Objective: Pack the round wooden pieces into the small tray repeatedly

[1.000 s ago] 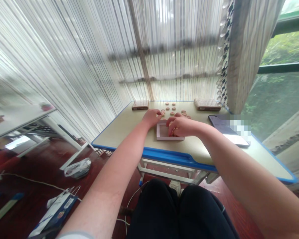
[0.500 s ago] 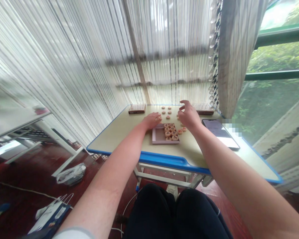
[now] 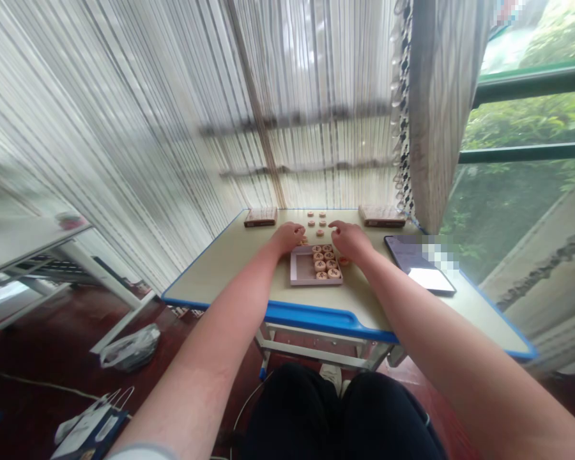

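A shallow pale tray [image 3: 300, 273] lies in the middle of the beige, blue-edged table [image 3: 230, 268]. Several round wooden game discs [image 3: 326, 262] fill its right half. More loose discs [image 3: 316, 220] lie on the table behind it. My left hand [image 3: 289, 235] rests at the tray's far left corner, fingers curled over a disc or two. My right hand [image 3: 349, 239] sits at the tray's far right edge, fingers bent down onto loose discs there; what it grips is hidden.
Two flat wooden boxes lie at the back, one on the left [image 3: 260, 217] and one on the right [image 3: 382, 216]. A dark tablet [image 3: 419, 271] rests on the right. Striped curtains hang behind. Bags [image 3: 127, 338] and cables lie on the red floor at left.
My right hand lifted off the tray, reached toward the back right, then came back to the tray's far right edge. The discs it covered now show in the tray. The camera tilted slightly.
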`<state>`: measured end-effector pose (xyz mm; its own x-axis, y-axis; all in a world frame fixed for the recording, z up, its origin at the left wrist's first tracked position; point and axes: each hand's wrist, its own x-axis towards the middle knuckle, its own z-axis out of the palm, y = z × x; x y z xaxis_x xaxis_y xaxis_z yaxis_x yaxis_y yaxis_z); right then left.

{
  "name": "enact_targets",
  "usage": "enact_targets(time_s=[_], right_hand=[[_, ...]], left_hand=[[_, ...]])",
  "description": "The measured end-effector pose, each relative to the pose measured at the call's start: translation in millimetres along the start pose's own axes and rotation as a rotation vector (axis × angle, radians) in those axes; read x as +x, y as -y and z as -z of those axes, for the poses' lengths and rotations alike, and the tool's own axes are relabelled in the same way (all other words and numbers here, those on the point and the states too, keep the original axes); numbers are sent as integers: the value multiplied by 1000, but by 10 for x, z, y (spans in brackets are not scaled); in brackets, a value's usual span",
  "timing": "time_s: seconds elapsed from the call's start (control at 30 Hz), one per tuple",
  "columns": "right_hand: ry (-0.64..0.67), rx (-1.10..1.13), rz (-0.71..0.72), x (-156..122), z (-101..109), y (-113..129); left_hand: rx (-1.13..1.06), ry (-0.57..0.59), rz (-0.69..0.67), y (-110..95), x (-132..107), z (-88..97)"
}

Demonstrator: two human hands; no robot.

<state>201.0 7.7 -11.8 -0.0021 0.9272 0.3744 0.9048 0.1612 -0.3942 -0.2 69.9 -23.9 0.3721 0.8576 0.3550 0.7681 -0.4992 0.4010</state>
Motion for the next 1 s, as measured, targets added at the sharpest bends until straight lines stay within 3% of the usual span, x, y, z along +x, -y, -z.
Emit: enact_targets(time_s=[0.13,0.4,0.67,0.77,0.87,1.0], right_hand=[[1,24,8,-22,25,14],[-12,28,40,-34,44,22],[1,26,47,-33,45,37],[17,38,65,-36,33,59],[18,71,150,-53,16,84],[-57,84,287,-97,11,129]], left_hand=[[119,6,60,31,4,-21],[68,56,81,70,9,31],[-48,-62,133,72,-6,53],[-225,-122,145,6,-20,73],[-555,-162,162,-92,-79,104],[-908,-113,195,-215,-179,137]])
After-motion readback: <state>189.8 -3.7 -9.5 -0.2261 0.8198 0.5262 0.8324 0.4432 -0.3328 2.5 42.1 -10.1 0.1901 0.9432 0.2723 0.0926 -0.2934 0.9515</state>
